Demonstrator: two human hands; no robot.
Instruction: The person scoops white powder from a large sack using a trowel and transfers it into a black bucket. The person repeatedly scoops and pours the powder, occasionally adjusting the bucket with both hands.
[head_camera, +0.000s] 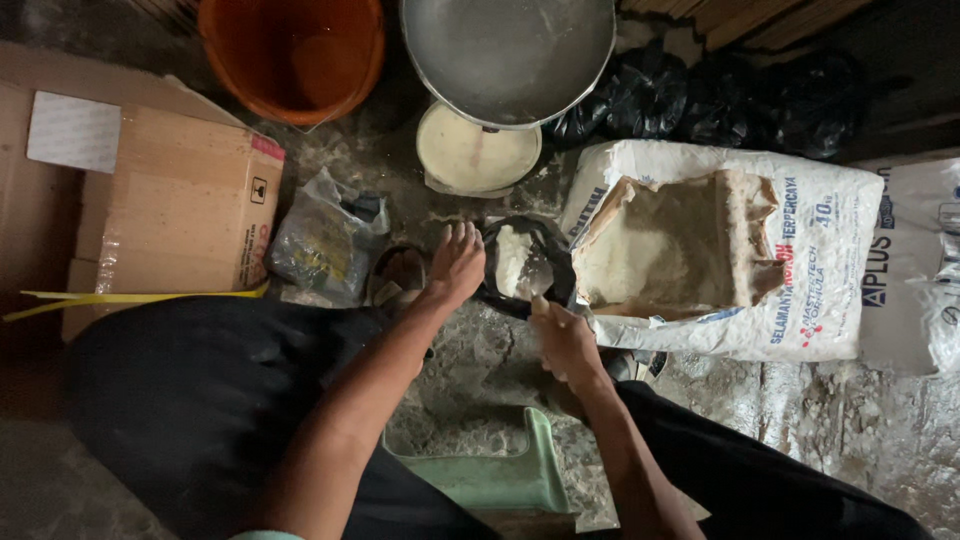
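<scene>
Both hands at black bag w/ white powder, frame centre.
L hand (457, 265) fingers spread, gripping bag's (545, 262) left rim; bag sits btwn hands. R hand (562, 340) clenched on lower-right edge; torn white sack (800, 290) just right.

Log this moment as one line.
left hand: on rim of black plastic bag of white powder | right hand: grip shut on bag edge | beside: open white paper sack of powder

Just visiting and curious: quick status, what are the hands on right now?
Left hand on rim of black bag, holding it open. Right hand at the bag's near edge, grip unclear. White powder inside. Torn white sack alongside, nothing blocking.
</scene>
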